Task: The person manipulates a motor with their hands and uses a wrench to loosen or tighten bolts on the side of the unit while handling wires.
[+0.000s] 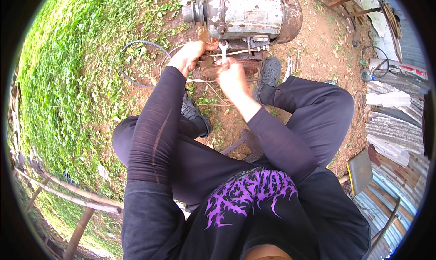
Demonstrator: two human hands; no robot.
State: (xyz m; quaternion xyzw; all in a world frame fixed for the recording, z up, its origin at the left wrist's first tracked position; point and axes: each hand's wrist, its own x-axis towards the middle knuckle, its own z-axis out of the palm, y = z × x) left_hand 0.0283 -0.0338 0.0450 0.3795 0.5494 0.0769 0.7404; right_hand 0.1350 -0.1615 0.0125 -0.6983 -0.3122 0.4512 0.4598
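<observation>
One open-end wrench [223,48], bright steel, stands near upright at the base of the electric motor [247,12], its jaw end up against the motor's foot where the mounting bolts sit. It looks stiff, smooth, probably a bit slippery, light enough for one hand; the shank below the head is the place to grip, low down for leverage. The right hand [232,76] is closed around that lower shank, fingers curled tight just in front of the motor. The left hand [194,53] is beside it to the motor's left front, fingers bent and pressed at the rusty base plate [236,64]; whether it pinches a nut or bolt there I cannot tell. The motor, one only, is a grey, worn, rust-spotted drum with a pulley [194,12] on its left end; it looks heavy, not something to shift by hand. One dark ribbed hose [136,44] loops on the ground left of the motor. Two dark shoes: one [269,74] right below the motor, one [193,114] further back. Corrugated metal sheets [393,128] are stacked well to the motor's right, grass [68,69] far to its left.
</observation>
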